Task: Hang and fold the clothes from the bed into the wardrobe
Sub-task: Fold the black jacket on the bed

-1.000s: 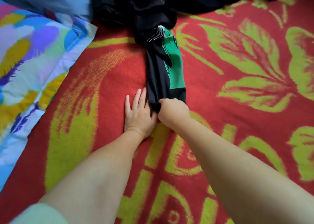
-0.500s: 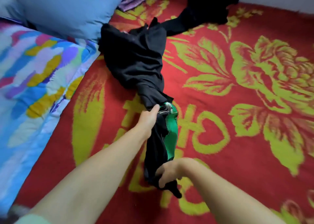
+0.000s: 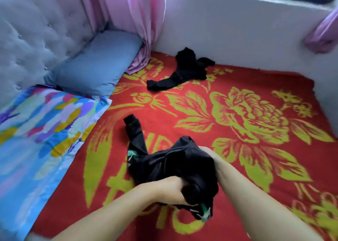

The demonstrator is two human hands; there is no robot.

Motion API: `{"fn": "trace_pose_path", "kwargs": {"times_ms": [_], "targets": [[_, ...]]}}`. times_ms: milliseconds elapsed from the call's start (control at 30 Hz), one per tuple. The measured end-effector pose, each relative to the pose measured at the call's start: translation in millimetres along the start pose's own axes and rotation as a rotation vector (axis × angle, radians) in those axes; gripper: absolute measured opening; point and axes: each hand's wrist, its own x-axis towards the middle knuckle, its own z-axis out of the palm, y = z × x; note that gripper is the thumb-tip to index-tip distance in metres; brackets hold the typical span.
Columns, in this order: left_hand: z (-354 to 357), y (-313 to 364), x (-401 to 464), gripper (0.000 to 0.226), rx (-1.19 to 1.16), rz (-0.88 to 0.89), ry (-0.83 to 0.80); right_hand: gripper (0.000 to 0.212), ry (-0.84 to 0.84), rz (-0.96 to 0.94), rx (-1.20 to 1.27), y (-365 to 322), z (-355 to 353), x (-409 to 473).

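Observation:
A bunched black garment with green trim (image 3: 164, 165) hangs just above the red flowered bedspread (image 3: 237, 131), one black sleeve trailing off to the upper left. My left hand (image 3: 170, 191) grips the bundle from below, fingers curled into the cloth. My right hand (image 3: 213, 158) holds the bundle's right side, its fingers mostly hidden under the fabric. A second black garment (image 3: 182, 70) lies crumpled at the far side of the bed near the wall.
A blue pillow (image 3: 97, 65) leans on the grey tufted headboard (image 3: 36, 30) at the back left. A multicoloured quilt (image 3: 36, 131) covers the left side. Pink curtains (image 3: 131, 12) hang in the corner beside a white wall (image 3: 237, 30) under the window.
Both hands have gathered the stretched-out black and green garment into a bundle and pulled it towards me. The view has lifted, showing the headboard, wall and far garment.

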Motion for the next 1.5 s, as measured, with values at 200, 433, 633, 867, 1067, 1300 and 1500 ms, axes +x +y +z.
{"fn": "trace_pose_path", "kwargs": {"times_ms": [200,433,633,867,1067,1300,1500], "targets": [[-47,11,-6,0.020,-0.044,-0.057,0.323,0.023,0.055,-0.181,0.081,-33,-35,-52],[-81,69,-17,0.058,0.177,0.198,0.917,0.026,-0.019,-0.317,-0.199,-69,-42,-103],[-104,97,-45,0.058,0.087,0.447,0.907,0.023,-0.080,-0.381,-0.338,-81,-65,-136],[-117,137,-57,0.014,-0.094,0.446,0.838,0.050,0.017,-0.517,-0.605,-81,-74,-177],[-129,178,-59,0.015,-0.165,0.363,0.756,0.040,-0.128,-0.668,-0.458,-77,-66,-195],[-156,203,-72,0.039,-0.186,0.249,0.692,0.022,0.042,-0.835,-0.318,-100,-67,-209],[-172,206,-88,0.012,-0.055,0.287,0.602,0.017,0.495,-0.914,-0.588,-135,-92,-211]]}}
